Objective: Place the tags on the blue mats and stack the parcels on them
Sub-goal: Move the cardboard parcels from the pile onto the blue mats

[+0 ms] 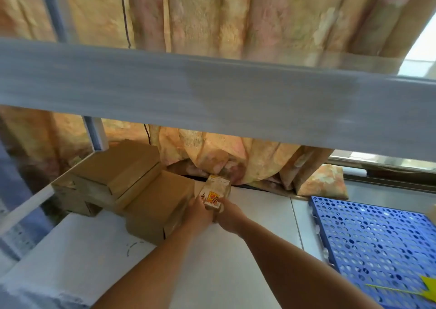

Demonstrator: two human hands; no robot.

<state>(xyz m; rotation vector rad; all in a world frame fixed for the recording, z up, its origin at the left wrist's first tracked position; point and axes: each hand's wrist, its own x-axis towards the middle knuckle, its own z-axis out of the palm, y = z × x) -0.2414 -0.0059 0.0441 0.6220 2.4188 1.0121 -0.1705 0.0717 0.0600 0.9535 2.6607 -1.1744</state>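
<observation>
A small parcel [215, 192] with a white label and red and black marks sits low on the floor by the curtain. My left hand [199, 212] grips its left side and my right hand [230, 215] grips its right side. A blue perforated mat [368, 238] lies on the floor at the right. A yellow tag [428, 288] rests on the mat's near right corner. Several brown cardboard parcels [122, 179] stand stacked at the left, touching the small parcel's left side.
A grey shelf beam [212, 96] crosses the view above my hands. A white shelf post [96, 134] stands at the left. A patterned curtain [236, 18] hangs behind and bunches on the floor. Pale floor tiles [247, 249] lie between the parcels and the mat.
</observation>
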